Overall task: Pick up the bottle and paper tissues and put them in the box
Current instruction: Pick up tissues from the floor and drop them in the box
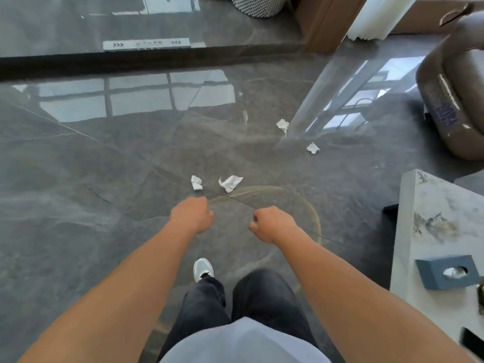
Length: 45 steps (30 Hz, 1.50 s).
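Note:
Several crumpled white paper tissues lie on the glossy grey floor. One tissue (pixel 196 182) and a larger tissue (pixel 230 182) sit just beyond my hands. Two more lie farther right: a tissue (pixel 282 125) by a reflective post and a tissue (pixel 313 148) a little nearer. My left hand (pixel 192 214) and my right hand (pixel 271 224) hover above the floor with fingers curled shut, and I see nothing in either. No bottle is in view. No box for the litter shows.
A pale marble-patterned table (pixel 429 231) stands at the right, with a dark blue tissue holder (pixel 445 271) on it. A grey padded chair (pixel 455 100) is at the far right. A dark floor strip (pixel 131 64) crosses the back. My legs and a white shoe (pixel 203 269) are below.

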Available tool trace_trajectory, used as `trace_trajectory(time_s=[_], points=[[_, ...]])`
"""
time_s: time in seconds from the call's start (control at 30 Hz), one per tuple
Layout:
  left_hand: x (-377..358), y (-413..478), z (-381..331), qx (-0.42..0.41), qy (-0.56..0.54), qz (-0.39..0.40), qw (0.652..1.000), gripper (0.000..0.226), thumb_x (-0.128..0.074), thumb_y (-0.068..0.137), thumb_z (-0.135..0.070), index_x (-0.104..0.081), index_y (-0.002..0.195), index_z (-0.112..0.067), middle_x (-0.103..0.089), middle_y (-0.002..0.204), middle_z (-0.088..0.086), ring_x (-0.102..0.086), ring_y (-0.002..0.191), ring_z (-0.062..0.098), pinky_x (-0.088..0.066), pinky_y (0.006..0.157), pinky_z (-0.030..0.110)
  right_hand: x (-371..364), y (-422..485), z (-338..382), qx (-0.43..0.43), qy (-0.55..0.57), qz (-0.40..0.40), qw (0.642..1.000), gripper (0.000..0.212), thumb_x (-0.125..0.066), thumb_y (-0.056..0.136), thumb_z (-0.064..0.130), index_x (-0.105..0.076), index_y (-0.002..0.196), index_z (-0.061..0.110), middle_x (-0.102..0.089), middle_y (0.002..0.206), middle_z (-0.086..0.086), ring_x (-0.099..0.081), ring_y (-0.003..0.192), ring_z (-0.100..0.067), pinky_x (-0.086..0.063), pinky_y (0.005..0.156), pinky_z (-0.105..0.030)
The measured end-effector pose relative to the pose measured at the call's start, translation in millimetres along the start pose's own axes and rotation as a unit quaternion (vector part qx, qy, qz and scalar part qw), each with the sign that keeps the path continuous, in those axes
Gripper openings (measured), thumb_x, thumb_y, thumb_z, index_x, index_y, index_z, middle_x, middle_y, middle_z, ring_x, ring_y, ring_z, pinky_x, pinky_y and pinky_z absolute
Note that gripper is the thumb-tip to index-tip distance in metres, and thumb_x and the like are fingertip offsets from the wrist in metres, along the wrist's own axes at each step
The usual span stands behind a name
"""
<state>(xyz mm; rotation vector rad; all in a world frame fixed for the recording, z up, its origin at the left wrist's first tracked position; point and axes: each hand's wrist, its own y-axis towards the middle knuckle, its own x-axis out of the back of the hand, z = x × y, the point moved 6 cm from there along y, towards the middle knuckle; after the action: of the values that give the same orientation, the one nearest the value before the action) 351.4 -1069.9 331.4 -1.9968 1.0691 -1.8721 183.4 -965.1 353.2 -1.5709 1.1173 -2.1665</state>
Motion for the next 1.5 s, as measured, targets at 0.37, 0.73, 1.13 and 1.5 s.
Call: trace_trajectory(time_s=[0.37,0.73,1.13,1.5], points=[[-20.3,213.8,-3.5,0.033,-0.039,0.084,0.995,0.027,-0.040,0.087,-0.028,-0.056,0.102,-0.012,-0.062,0.112,0.014,-0.058,0.099,0.034,-0.042,0.073,0.037,36.3,248.5,0.6,0.014,0.021,0.051,0.998,0.028,-0.044,0.085,0.026,-0.062,0.104,0.016,-0.062,0.114,-0.012,-0.059,0.104,-0.033,-0.046,0.079,-0.037],[-233.8,511.2,75.4,0.020,0.073,0.153,0.985,0.029,-0.045,0.086,-0.027,-0.056,0.108,-0.013,-0.059,0.115,0.016,-0.056,0.104,0.038,-0.042,0.076,0.039,-148.3,565.8,-27.9,-0.001,0.015,0.096,0.995,0.026,-0.048,0.087,0.027,-0.060,0.108,0.018,-0.061,0.115,-0.014,-0.057,0.108,-0.034,-0.046,0.083,-0.038],[-413.3,660.3,173.9,0.058,-0.037,0.031,0.997,0.040,-0.060,0.069,-0.009,-0.047,0.106,-0.018,-0.034,0.116,0.016,-0.036,0.089,0.033,-0.043,0.081,0.047,-329.5,758.9,-48.7,-0.130,0.056,-0.032,0.989,0.048,-0.058,0.082,0.002,-0.045,0.120,0.029,-0.029,0.138,-0.015,-0.037,0.116,-0.039,-0.038,0.078,-0.035],[-276.6,644.3,77.8,-0.035,0.006,0.043,0.998,0.015,-0.053,0.074,-0.012,-0.059,0.088,-0.014,-0.044,0.093,0.008,-0.054,0.089,0.036,-0.043,0.074,0.039,-206.1,654.5,-65.5,-0.066,0.154,-0.074,0.983,0.030,-0.048,0.084,-0.003,-0.055,0.111,0.008,-0.043,0.120,-0.015,-0.048,0.105,-0.035,-0.038,0.071,-0.035]])
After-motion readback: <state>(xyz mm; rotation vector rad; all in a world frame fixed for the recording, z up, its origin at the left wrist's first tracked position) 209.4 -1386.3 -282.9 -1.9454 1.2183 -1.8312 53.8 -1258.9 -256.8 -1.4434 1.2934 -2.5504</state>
